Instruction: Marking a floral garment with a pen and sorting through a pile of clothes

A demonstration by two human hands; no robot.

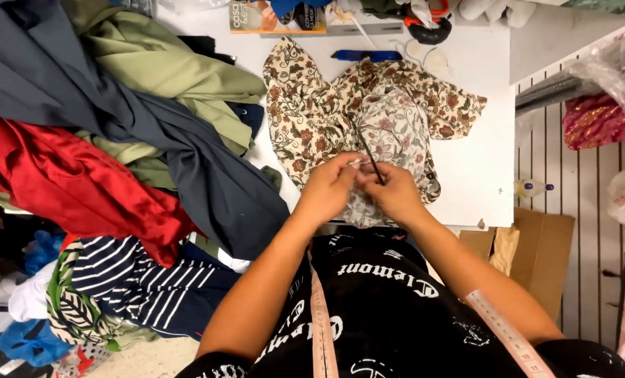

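Observation:
A floral fabric piece (312, 119), beige with red-brown flowers, lies spread on the white table (487, 84). My left hand (330, 187) pinches its near edge. My right hand (395, 192) sits close beside it and grips a thin dark tool (366, 148) that slants up over the cloth. Both hands meet at the fabric's front edge. A measuring tape (321, 315) hangs around my neck over a black printed top.
A heap of cloth fills the left: navy (116, 105), green (165, 63), red satin (67, 182) and striped fabric (130, 287). A blue pen (365, 54), a magazine (277, 17) and scissors with orange handles (428, 21) lie at the table's back. Bags (606, 91) and cardboard (536, 245) stand at right.

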